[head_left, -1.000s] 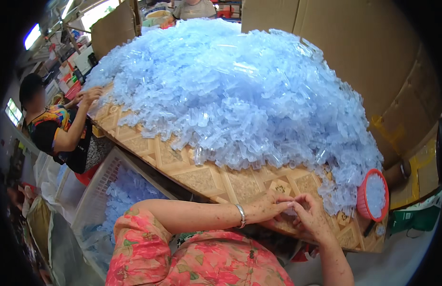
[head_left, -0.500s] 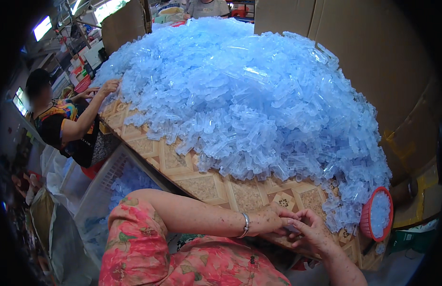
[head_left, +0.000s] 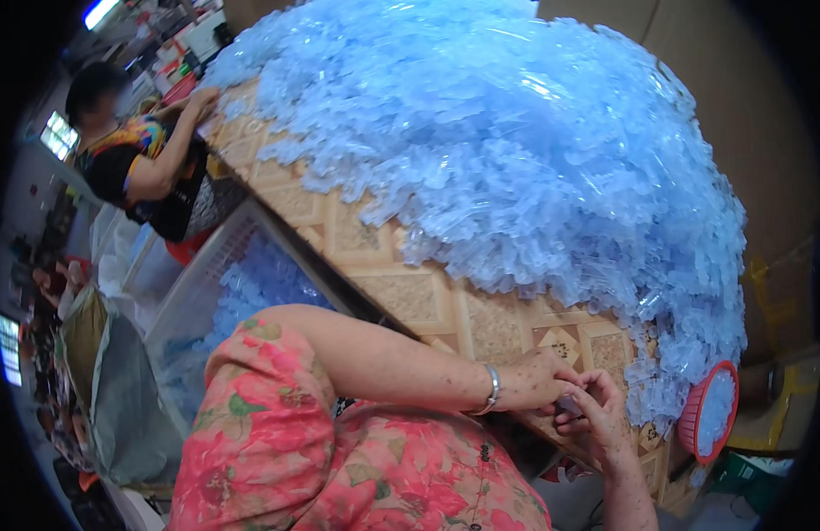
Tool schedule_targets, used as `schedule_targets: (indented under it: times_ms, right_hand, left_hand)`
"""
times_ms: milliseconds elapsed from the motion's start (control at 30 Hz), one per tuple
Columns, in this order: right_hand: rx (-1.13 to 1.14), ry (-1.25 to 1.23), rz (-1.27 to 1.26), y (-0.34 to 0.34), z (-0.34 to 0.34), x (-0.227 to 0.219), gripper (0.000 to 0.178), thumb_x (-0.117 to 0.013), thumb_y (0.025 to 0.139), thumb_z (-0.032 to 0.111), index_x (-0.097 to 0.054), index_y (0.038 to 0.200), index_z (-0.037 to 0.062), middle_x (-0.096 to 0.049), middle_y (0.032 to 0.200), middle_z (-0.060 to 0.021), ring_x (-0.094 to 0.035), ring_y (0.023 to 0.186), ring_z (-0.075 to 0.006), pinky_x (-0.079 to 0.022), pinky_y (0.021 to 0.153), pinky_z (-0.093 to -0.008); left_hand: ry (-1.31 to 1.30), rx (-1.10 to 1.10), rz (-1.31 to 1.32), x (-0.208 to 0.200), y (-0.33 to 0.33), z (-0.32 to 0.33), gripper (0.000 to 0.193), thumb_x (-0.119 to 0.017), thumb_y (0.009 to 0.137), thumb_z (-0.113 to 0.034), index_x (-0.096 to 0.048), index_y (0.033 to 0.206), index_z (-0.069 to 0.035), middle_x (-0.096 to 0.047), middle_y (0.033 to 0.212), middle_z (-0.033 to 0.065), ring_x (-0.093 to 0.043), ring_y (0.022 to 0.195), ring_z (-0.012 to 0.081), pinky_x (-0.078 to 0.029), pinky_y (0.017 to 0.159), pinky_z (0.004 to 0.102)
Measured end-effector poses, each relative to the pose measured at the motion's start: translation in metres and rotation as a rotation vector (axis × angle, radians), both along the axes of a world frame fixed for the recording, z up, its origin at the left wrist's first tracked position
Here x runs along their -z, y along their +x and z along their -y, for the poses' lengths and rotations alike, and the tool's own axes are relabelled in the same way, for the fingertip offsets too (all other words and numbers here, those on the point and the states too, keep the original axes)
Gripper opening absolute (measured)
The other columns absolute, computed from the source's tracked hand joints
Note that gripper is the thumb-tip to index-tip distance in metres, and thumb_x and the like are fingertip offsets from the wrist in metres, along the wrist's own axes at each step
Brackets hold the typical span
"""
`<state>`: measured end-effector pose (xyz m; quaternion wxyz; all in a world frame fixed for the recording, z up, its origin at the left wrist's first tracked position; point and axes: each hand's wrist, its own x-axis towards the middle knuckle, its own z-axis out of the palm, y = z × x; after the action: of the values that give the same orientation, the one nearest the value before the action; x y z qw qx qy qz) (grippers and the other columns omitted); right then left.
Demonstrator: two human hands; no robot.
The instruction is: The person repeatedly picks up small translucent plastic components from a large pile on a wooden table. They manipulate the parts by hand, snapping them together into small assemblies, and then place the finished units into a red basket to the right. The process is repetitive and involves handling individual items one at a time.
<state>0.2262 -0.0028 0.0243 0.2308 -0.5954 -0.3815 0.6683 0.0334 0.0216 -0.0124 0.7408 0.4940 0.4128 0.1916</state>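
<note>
My left hand (head_left: 534,380), with a silver bangle at its wrist, meets my right hand (head_left: 603,418) over the table's near edge. Pinched between the fingers of both is a small clear plastic piece (head_left: 569,405), partly hidden by them. Its exact shape cannot be made out. Beyond my hands rises a large heap of clear, bluish plastic pieces (head_left: 516,168), many of them tube-like or flat. The patterned tabletop (head_left: 494,323) shows along the heap's near side.
A red basket (head_left: 690,416) of small clear pieces stands at the table's right end. Cardboard (head_left: 755,150) walls the right side. At the left, a co-worker (head_left: 149,168) reaches to the table. A white crate (head_left: 184,292) with bluish pieces sits below the left edge.
The view has shifted, so the table and heap sit differently in the picture. My hands stay together, fingers slightly repositioned around the small piece. The co-worker's hand has come lower toward the table edge.
</note>
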Motion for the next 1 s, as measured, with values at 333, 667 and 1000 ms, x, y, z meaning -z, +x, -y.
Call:
schedule_targets:
  times_ms: [333, 667, 1000]
  right_hand:
    - [0.105, 0.276, -0.095, 0.016, 0.015, 0.035, 0.038, -0.067, 0.102, 0.025, -0.054, 0.13, 0.0037, -0.064, 0.112, -0.009, -0.07, 0.063, -0.014, -0.053, 0.044, -0.0193]
    - [0.081, 0.282, -0.105, 0.018, 0.019, 0.041, 0.033, -0.067, 0.102, 0.022, -0.057, 0.128, 0.004, -0.064, 0.112, -0.0087, -0.069, 0.066, -0.0121, -0.05, 0.044, -0.0182]
    - [0.134, 0.282, -0.058, 0.009, 0.02, 0.034, 0.024, -0.066, 0.103, 0.013, -0.063, 0.124, 0.0024, -0.07, 0.107, -0.0092, -0.069, 0.069, -0.0102, -0.051, 0.048, -0.0181]
  left_hand:
    - [0.571, -0.135, 0.0, -0.002, -0.072, 0.019, 0.029, -0.068, 0.099, -0.008, -0.074, 0.127, -0.006, -0.076, 0.115, 0.0125, -0.075, 0.092, 0.0164, -0.063, 0.079, 0.0278]
    - [1.033, -0.456, -1.19, -0.086, -0.289, 0.086, 0.028, -0.077, 0.09, -0.011, -0.074, 0.116, -0.002, -0.078, 0.093, 0.0084, -0.068, 0.064, 0.0104, -0.055, 0.059, 0.0288]
    - [1.291, -0.276, -0.505, -0.047, -0.139, 0.011, 0.036, -0.081, 0.086, -0.012, -0.071, 0.12, -0.007, -0.07, 0.121, 0.0116, -0.07, 0.076, 0.0211, -0.056, 0.064, 0.0349]
